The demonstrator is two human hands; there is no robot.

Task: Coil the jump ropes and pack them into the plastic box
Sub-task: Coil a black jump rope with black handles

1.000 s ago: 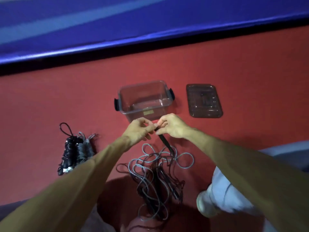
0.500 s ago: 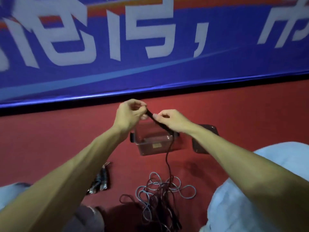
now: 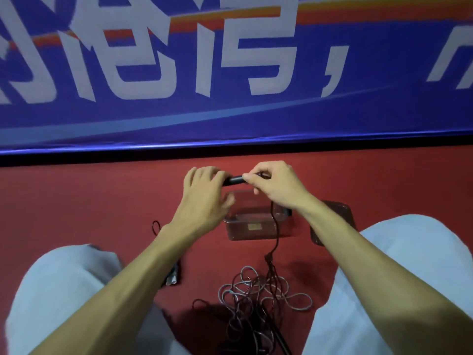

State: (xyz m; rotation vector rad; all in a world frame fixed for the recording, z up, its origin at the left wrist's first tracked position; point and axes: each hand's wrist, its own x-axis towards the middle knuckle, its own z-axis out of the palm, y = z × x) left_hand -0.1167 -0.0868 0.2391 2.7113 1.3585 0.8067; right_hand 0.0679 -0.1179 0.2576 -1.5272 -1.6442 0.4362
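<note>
One handle [image 3: 234, 180] — in right hand [image 3: 275, 187]

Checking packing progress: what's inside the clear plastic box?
No rope shows inside the clear plastic box; the left hand and right hand, pinching a black rope handle, cover parts of it.

Setting: indoor sports or event hall, seen at floor level. Evidence: red matte flooring [image 3: 76, 201] runs to a black base strip [image 3: 102, 158], above which hangs a wide blue printed banner [image 3: 230, 119] with large white characters [image 3: 204, 60] and an orange stripe [image 3: 358, 10]. Loose jump ropes [image 3: 256, 293] lie tangled on the flooring near its bottom edge.
</note>
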